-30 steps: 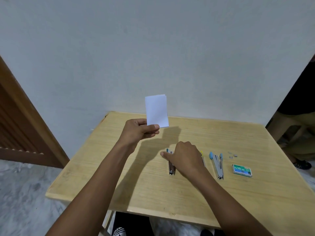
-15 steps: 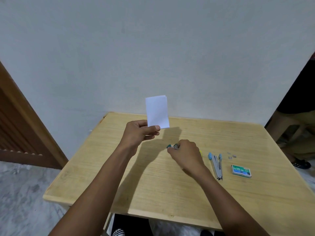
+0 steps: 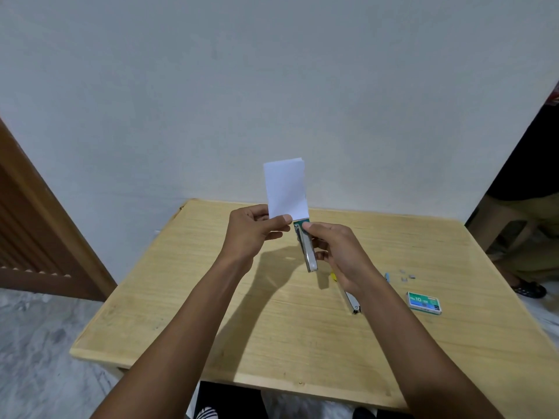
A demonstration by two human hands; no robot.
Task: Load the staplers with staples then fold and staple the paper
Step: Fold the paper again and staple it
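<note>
My left hand [image 3: 252,231] pinches the lower edge of a folded white paper [image 3: 286,189] and holds it upright above the wooden table [image 3: 211,313]. My right hand [image 3: 338,252] grips a silver stapler with a green tip [image 3: 306,246], lifted off the table; its green tip meets the paper's lower right corner. A second stapler with a yellow tip [image 3: 348,294] lies on the table, partly hidden under my right forearm. A bit of a blue-tipped stapler [image 3: 387,276] shows just past the forearm.
A green staple box [image 3: 424,303] lies on the table at the right, with a few loose staple pieces [image 3: 406,275] behind it. A brown wooden door [image 3: 36,237] stands at the left. A person's legs and sandal [image 3: 526,261] are at the right edge.
My right hand picked the green-tipped stapler up from the table and raised it to the paper's lower corner. The left hand kept holding the paper upright.
</note>
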